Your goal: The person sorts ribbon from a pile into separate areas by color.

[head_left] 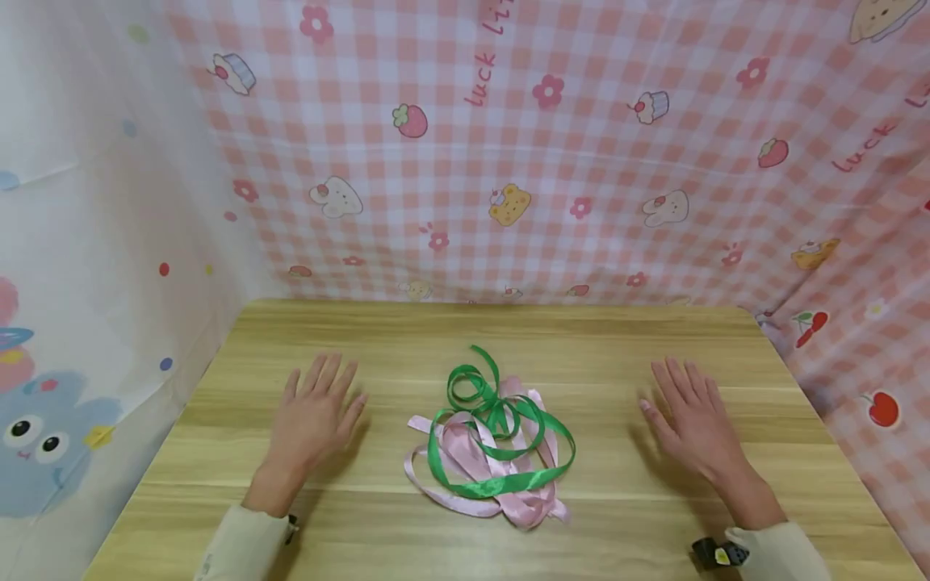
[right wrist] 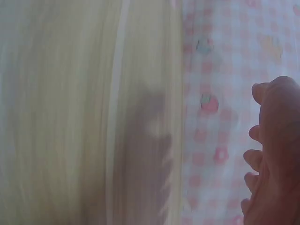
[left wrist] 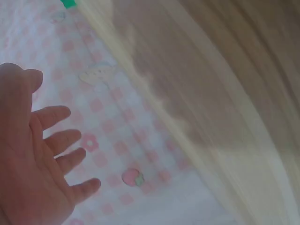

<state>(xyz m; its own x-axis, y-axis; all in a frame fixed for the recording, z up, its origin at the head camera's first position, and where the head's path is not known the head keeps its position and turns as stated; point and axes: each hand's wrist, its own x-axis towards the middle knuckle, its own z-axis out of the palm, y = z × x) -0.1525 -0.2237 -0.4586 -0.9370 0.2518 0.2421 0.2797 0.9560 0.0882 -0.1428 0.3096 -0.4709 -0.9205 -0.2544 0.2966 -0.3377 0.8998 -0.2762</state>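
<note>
A loose tangle of ribbons lies mid-table in the head view: a green satin ribbon (head_left: pixel 494 487) looped over a pink satin ribbon (head_left: pixel 465 453). One green end curls up toward the far side. To the left of the pile, my left hand (head_left: pixel 312 420) is held palm down with its fingers spread and nothing in it. My right hand (head_left: pixel 693 424) mirrors it on the other side, fingers straight, also holding nothing. Both hands are apart from the ribbons. Each wrist view shows the hand, left (left wrist: pixel 37 154) and right (right wrist: pixel 276 150), above its shadow on the wood.
The wooden table (head_left: pixel 218 452) ends at a pink checked curtain (head_left: pixel 450 161) behind it. A white printed sheet (head_left: pixel 87 202) hangs at the left, and more checked cloth (head_left: pixel 872 363) hangs at the right. A small dark device (head_left: pixel 719 553) sits at the right cuff.
</note>
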